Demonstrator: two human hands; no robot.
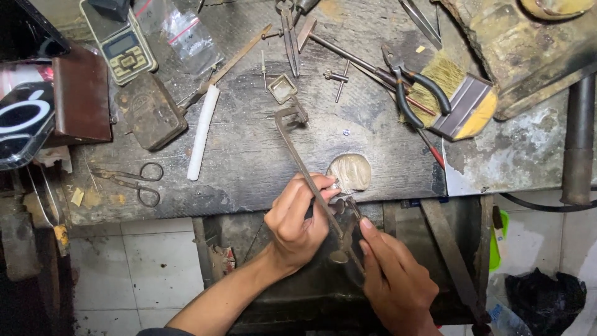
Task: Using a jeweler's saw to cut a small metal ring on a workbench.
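Right hand (395, 280) nearest, fingers closed round the handle of a jeweller's saw frame (311, 180), which slants up-left over the bench edge. Left hand (298, 218) just beyond, fingertips pinching a small pale metal piece (336, 185) at the worn hollow in the wooden bench (249, 155). Farther back: scissors (134, 182), white stick (203, 130), pliers (413, 90), flat brush (457, 99), pocket scale (121, 43)

Worn wood bench (261, 155) w/ scissors (134, 182), pliers (413, 87), brush (457, 99) — pocket scale (121, 46).
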